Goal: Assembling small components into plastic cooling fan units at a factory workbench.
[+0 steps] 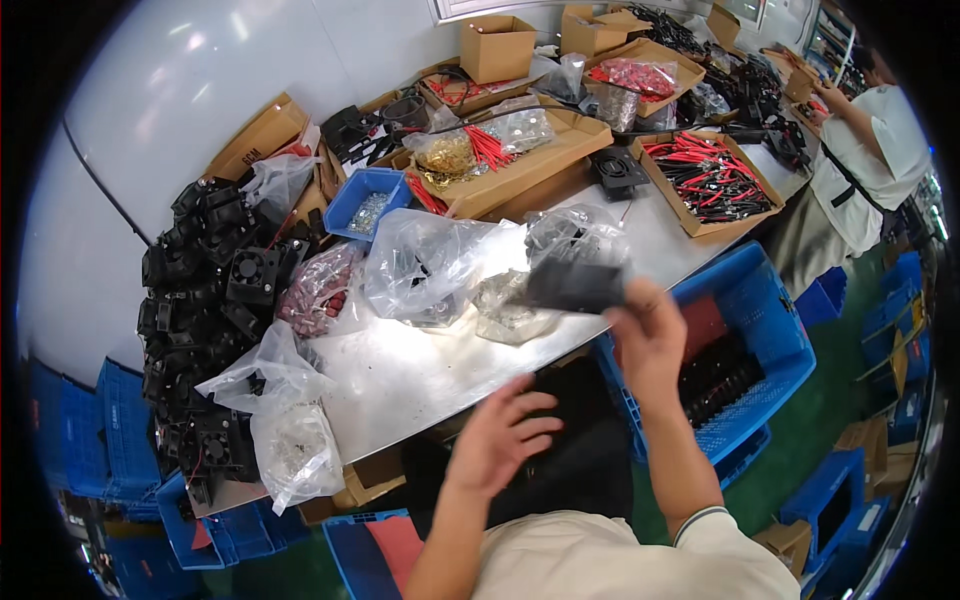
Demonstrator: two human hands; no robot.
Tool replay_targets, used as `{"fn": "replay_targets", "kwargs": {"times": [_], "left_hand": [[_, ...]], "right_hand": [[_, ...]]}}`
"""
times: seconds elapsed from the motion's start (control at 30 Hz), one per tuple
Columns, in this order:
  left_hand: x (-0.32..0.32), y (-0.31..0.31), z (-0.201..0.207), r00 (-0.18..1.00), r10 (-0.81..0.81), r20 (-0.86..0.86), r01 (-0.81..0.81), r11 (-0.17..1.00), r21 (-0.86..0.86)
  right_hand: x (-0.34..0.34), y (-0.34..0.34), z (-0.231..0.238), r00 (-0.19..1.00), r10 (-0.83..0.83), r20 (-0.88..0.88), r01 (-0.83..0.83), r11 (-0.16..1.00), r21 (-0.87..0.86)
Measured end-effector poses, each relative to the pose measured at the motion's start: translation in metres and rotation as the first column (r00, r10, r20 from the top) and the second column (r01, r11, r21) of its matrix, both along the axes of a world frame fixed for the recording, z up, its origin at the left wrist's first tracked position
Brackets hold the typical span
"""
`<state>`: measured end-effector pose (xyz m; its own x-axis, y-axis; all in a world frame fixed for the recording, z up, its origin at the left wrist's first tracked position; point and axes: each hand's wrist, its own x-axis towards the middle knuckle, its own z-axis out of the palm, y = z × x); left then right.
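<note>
My right hand [650,325] grips the end of a flat black part [575,287], held up over the front edge of the metal table [390,385]. Motion blur hides the part's exact kind. Lower and to the left, my left hand [500,437] hovers before the table edge with its fingers spread, holding nothing. Behind the black part lie clear plastic bags: one with small pieces [515,305], one with dark pieces [575,235]. A larger clear bag [425,265] lies to their left.
Black fans [250,275] are heaped at the table's left. A blue bin [370,200] of small metal pieces and a cardboard tray [705,185] of red and black cables stand farther back. A blue crate [780,330] sits at right; beyond it, a person [860,170] works.
</note>
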<state>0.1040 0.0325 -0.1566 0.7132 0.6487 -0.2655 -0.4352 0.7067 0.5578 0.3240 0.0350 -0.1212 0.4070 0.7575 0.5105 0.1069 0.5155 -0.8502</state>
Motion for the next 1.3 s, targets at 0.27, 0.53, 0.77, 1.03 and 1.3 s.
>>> {"fn": "replay_targets", "kwargs": {"times": [0.27,0.53,0.77,1.03,1.3], "left_hand": [[-0.053,-0.001,0.013,0.914,0.385,-0.128,-0.358,0.914,0.191],[-0.046,-0.005,0.000,0.864,0.501,0.045,-0.501,0.846,0.183],[-0.051,-0.004,-0.025,0.870,0.488,0.067,-0.491,0.870,0.042],[-0.105,0.034,0.015,0.700,0.588,-0.405,-0.415,0.796,0.441],[-0.110,0.075,0.020,0.525,0.523,-0.671,-0.115,0.825,0.553]], "right_hand": [[-0.055,-0.006,-0.020,0.783,0.246,0.570,-0.280,0.960,-0.030],[-0.120,-0.029,-0.043,0.872,0.204,-0.445,-0.286,0.950,-0.124],[-0.122,-0.044,-0.053,0.927,0.290,-0.238,-0.361,0.860,-0.360],[-0.011,0.022,0.019,0.821,-0.129,0.556,0.271,0.945,-0.180],[0.057,0.124,-0.031,0.191,0.042,0.981,0.492,0.861,-0.133]]}}
